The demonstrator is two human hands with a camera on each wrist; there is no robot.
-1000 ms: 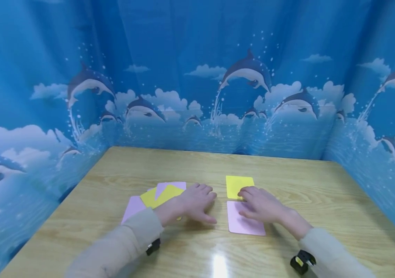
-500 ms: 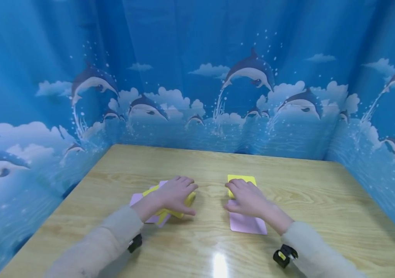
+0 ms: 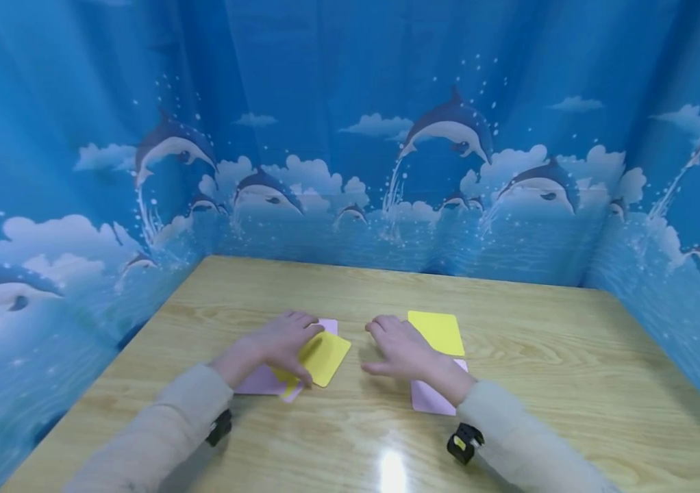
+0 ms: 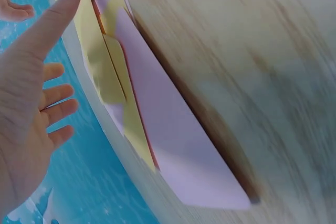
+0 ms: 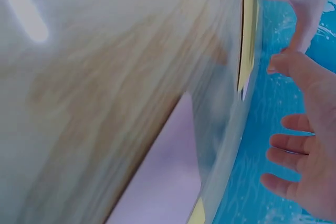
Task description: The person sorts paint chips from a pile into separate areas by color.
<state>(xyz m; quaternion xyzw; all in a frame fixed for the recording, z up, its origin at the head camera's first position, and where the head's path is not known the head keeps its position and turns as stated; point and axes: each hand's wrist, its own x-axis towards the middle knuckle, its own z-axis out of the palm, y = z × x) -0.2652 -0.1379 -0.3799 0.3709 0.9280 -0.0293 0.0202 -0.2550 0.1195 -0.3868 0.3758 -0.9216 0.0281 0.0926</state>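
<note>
In the head view my left hand [image 3: 276, 346] hovers over the left edge of an overlapping heap of square cards, its fingers spread and relaxed. A yellow card [image 3: 328, 356] tops the heap on its right, and a lilac card [image 3: 264, 381] sticks out at the front left. The left wrist view shows the thumb straight, over the layered lilac [image 4: 157, 108] and yellow cards. My right hand [image 3: 398, 349] is in the space right of the heap, fingers loosely bent, holding nothing. Under its wrist a lilac card [image 3: 433, 398] is partly hidden; a yellow card [image 3: 438, 333] lies just behind.
The cards are on a light wooden table [image 3: 529, 383] whose far edge meets a blue dolphin-print curtain [image 3: 325, 137]. Both forearms wear pale sleeves, each with a small black device [image 3: 465, 441] at the wrist. A light glare [image 3: 392, 472] shows at the front.
My left hand has drawn leftward over the heap, and the heap's top yellow card now shows farther right. My right hand has moved left off the two right cards, which stay in place.
</note>
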